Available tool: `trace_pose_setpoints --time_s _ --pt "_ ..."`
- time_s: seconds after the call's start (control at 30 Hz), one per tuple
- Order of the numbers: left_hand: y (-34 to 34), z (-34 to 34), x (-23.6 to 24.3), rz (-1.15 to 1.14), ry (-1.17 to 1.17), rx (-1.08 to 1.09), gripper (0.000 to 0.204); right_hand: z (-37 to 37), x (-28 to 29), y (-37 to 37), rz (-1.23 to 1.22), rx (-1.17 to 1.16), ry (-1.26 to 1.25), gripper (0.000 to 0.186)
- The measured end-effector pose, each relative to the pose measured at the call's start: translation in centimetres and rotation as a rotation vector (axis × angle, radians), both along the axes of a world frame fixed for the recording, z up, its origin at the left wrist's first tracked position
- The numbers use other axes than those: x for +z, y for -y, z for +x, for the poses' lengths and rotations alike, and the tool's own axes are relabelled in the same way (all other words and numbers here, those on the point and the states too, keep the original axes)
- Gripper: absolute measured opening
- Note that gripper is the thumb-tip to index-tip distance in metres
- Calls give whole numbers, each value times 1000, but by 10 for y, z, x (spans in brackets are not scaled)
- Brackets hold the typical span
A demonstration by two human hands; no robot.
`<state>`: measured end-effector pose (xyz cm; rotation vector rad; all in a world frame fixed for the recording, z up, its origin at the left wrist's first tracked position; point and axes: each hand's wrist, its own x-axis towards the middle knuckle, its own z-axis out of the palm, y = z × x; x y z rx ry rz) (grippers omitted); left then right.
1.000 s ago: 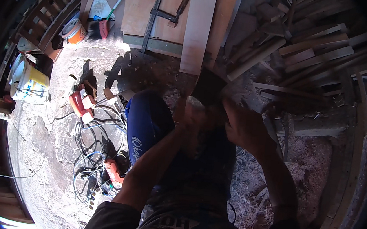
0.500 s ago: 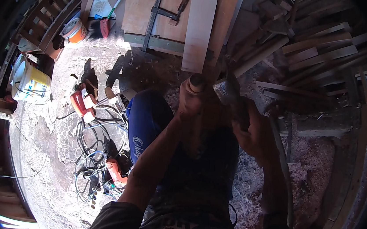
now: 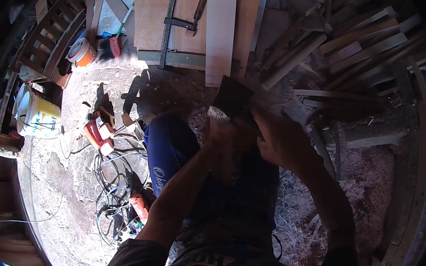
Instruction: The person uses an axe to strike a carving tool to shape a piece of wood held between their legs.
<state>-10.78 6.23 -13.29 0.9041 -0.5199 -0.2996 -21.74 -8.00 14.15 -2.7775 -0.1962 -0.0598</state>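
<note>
My left hand [image 3: 217,134] is closed in front of my knees, wrapped round an upright tool with a round-ended wooden handle; that handle's top and its lower end are hidden now. Directly over this fist lies a hatchet [image 3: 233,95], its dark, broad head flaring away from me and a pale, worn metal patch near my left fingers. My right hand [image 3: 285,141] is shut on the hatchet, coming in from the right. Shadow hides whether the metal touches the handle's end, and what lies beneath my hands.
A pale board [image 3: 219,31] and a clamp [image 3: 182,24] lie ahead. Scrap wood [image 3: 362,45] is heaped at far right, shavings [image 3: 355,198] below. On the left are a red power tool [image 3: 97,134], an orange drill [image 3: 138,207], tangled cables [image 3: 111,174] and a white bucket [image 3: 40,114].
My right hand has swung the hatchet leftward, from beside my left hand to over it, covering the round handle end that showed before. My left hand keeps its grip; the view has shifted slightly.
</note>
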Motion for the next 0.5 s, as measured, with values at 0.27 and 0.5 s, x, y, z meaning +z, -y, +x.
trace_pose_setpoints --time_s 0.27,0.5 --pt "1 12 13 148 201 2 37 -6 -35 14 37 -28 86 54" --pt "3 34 146 404 27 216 32 -42 -43 16 578 -385 0 60"
